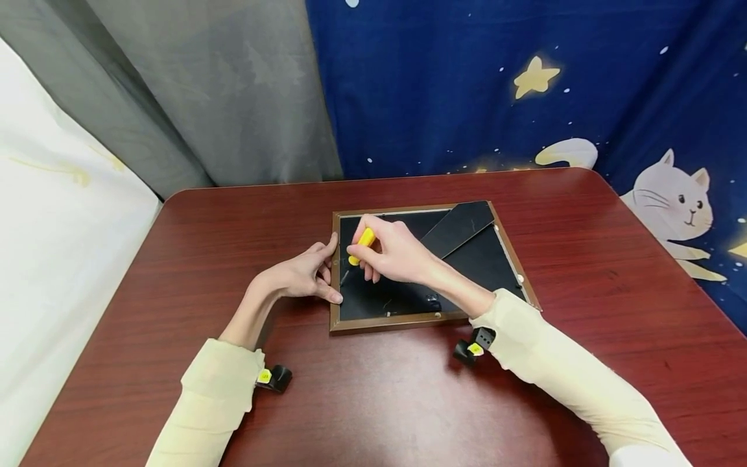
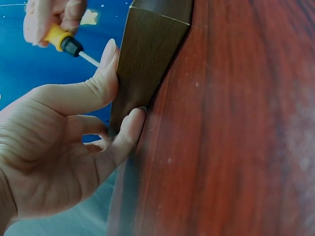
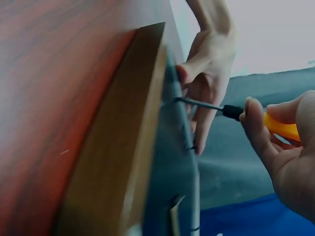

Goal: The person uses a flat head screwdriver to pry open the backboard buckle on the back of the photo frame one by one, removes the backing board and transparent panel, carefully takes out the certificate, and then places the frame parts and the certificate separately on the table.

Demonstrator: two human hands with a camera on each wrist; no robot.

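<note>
Picture frame point(image 1: 428, 263), wooden, lies face down on the reddish table point(image 1: 233, 259), black backing board point(image 1: 478, 266) uppermost with its easel stand point(image 1: 458, 227) folded flat. The left hand point(image 1: 303, 275) steadies the frame's left rail: thumb on the rail's upper edge, forefinger against its outer side, fingers fairly straight and pressing rather than clutching, presumably so the frame cannot slide under tool pressure. The right hand point(image 1: 393, 250) grasps a small screwdriver point(image 1: 362, 246) by its yellow handle, fingers curled round it. The shaft slants down past those fingertips to the backing's left margin, just inside the left thumb. In the right wrist view the tip point(image 3: 179, 100) meets the board near the rail, apparently at a retaining tab; the tab itself cannot be made out clearly. The two hands sit close together.
</note>
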